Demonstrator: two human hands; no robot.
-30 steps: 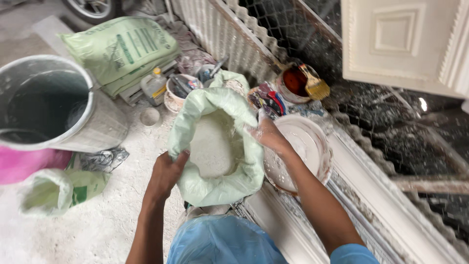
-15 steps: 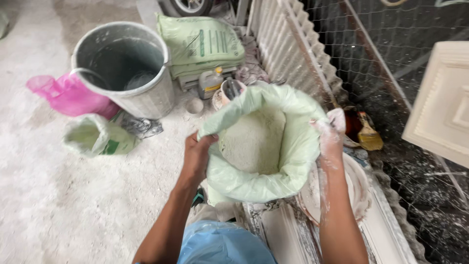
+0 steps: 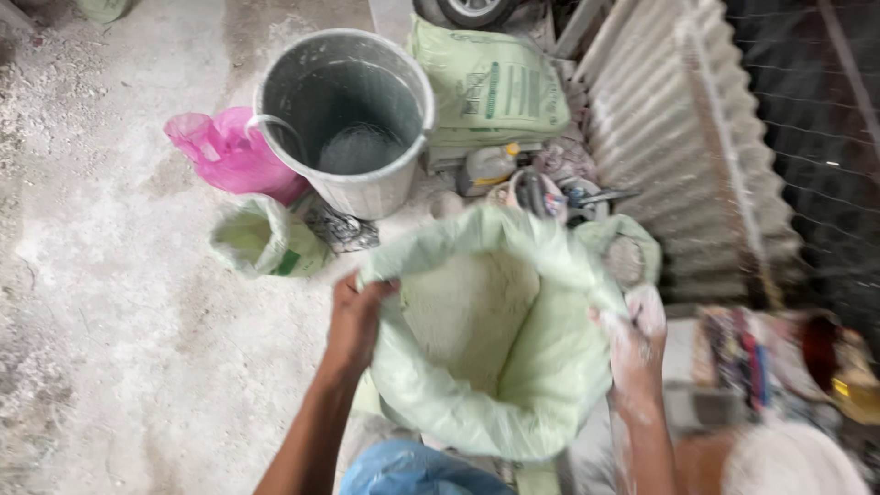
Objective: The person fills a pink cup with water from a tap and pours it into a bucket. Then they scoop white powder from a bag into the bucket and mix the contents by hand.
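Note:
A pale green sack [image 3: 513, 385] stands open in front of me, with white powder [image 3: 467, 312] inside. My left hand [image 3: 356, 316] grips the sack's left rim. My right hand [image 3: 634, 344], dusted white, grips the right rim. Both hands hold the mouth of the sack apart. A blue cloth [image 3: 403, 467] shows just below the sack at the bottom edge.
A grey bucket [image 3: 344, 119] stands beyond the sack, a pink bag [image 3: 229, 156] at its left and a small green bag [image 3: 261, 240] in front. Full green sacks [image 3: 490, 87], a yellow-capped bottle [image 3: 486, 165], corrugated sheet [image 3: 678, 137], a white bowl [image 3: 793, 463] and paint tins [image 3: 825, 353] lie right.
The view has swung to the left and the sack now sits nearer the bucket. Both hands keep their hold on the rim, and the white bowl has slid to the bottom right corner.

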